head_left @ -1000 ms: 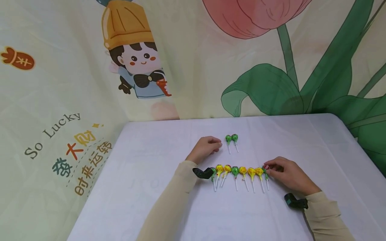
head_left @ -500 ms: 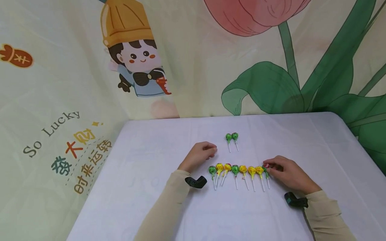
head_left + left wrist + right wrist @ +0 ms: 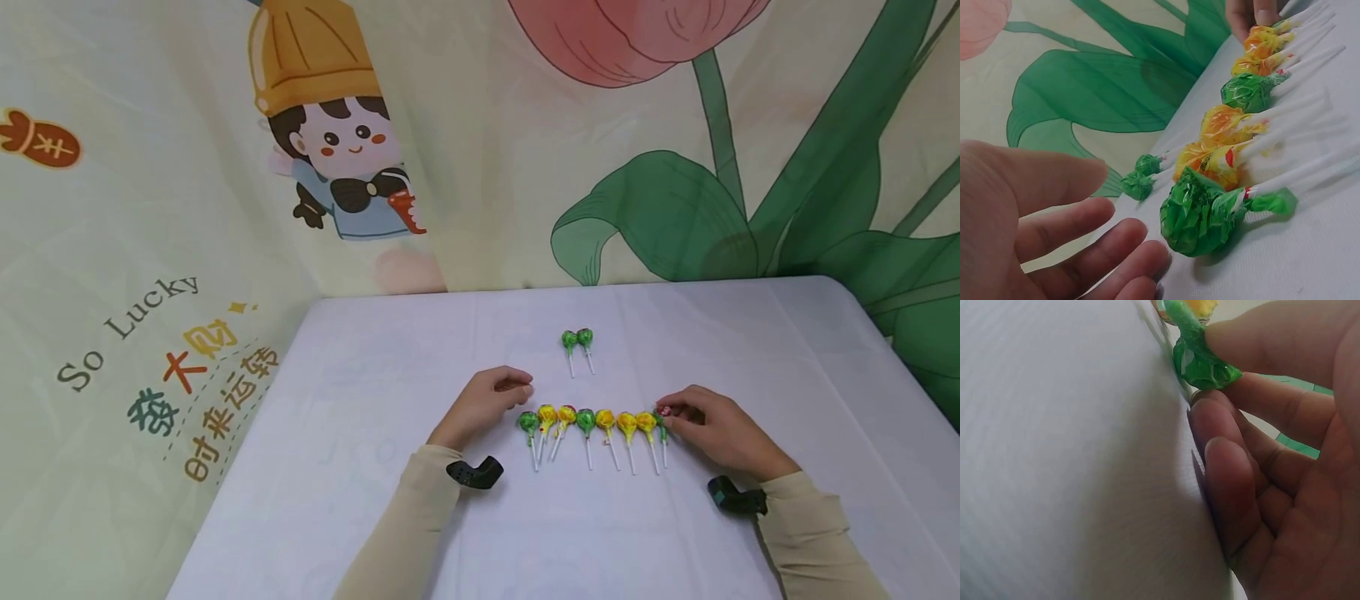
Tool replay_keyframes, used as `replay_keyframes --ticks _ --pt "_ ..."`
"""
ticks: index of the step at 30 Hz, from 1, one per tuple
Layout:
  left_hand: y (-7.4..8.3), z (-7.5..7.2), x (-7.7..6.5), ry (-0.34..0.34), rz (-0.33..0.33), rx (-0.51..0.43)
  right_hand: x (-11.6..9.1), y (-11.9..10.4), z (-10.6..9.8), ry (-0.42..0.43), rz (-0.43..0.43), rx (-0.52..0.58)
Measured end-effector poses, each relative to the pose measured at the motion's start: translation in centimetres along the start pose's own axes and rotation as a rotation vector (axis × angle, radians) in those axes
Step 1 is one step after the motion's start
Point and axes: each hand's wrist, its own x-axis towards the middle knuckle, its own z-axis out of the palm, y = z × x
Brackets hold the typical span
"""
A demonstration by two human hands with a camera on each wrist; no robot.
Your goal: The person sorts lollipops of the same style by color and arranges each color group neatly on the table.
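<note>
A row of wrapped lollipops, green and yellow, lies on the white table with sticks toward the person. At its right end, my right hand (image 3: 712, 425) pinches the head of a green lollipop (image 3: 1200, 365) between thumb and fingers. My left hand (image 3: 480, 404) is held just beyond the left end of the row, its fingers loosely bent and holding nothing. Nearest to it is the leftmost green lollipop (image 3: 1194, 215), apart from the fingertips. A yellow lollipop (image 3: 1210, 164) lies beside that one. In the middle of the row sits another green lollipop (image 3: 585, 421).
Two more green lollipops (image 3: 577, 338) lie side by side farther back on the white table (image 3: 360, 417). A printed cloth (image 3: 480, 167) with a tulip and a cartoon figure hangs behind the table's far edge. Each wrist wears a black camera (image 3: 476, 473).
My left hand has drawn back, down and to the left, away from the two rear lollipops, uncovering the row's left end. The right hand stays at the right-end lollipop.
</note>
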Motion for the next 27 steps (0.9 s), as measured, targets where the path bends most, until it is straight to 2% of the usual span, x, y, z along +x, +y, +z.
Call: replay_keyframes --ticks 10,22,27 --pt "-0.8 -0.2 -1.1 -0.003 0.021 0.016 0.0 0.1 0.2 0.007 0.004 0.008" --pt "-1.5 -0.3 -2.2 0.007 0.103 0.071 -0.1 0.2 0.0 0.009 0.018 0.025" --pt "-2.0 -0.1 -2.2 -0.023 0.179 0.086 -0.2 0.3 -0.2 0.028 0.036 0.057"
